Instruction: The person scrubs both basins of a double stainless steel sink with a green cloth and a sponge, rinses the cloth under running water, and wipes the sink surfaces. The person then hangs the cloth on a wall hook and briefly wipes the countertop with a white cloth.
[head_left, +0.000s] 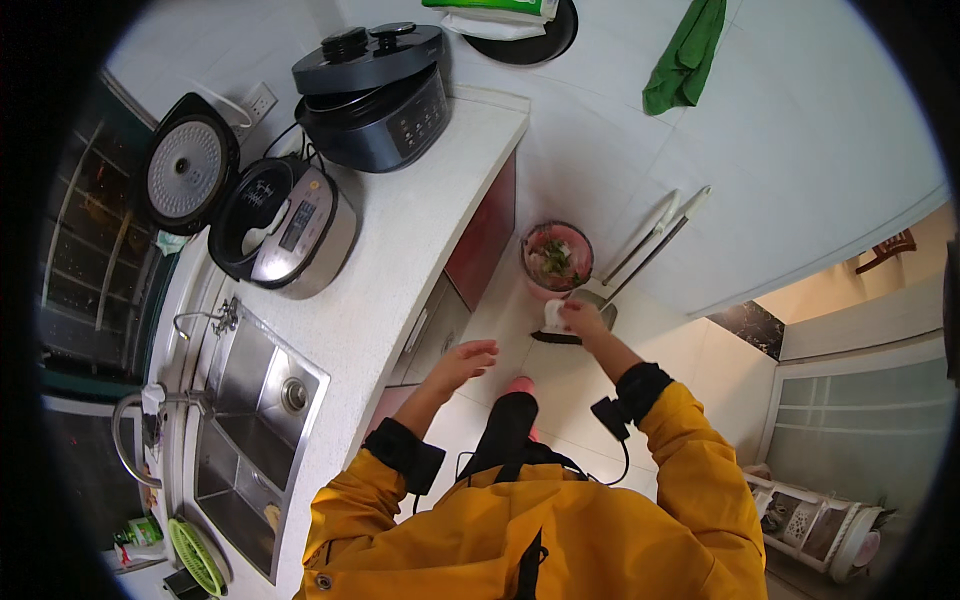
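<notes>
My right hand reaches forward over the floor, its fingers closed on what looks like a crumpled white tissue. The tissue is just on the near side of a pink waste bin, apart from its rim as seen from above. Inside the bin lie leafy green scraps and pale refuse. Below the right hand show a broom's dark bristles and a dustpan, partly hidden. My left hand hangs in the air beside the counter, fingers apart and holding nothing.
On the left, a white countertop bears an open rice cooker, a dark multicooker and a steel double sink. Long handles lean at the wall. A green cloth hangs above. A white rack stands right.
</notes>
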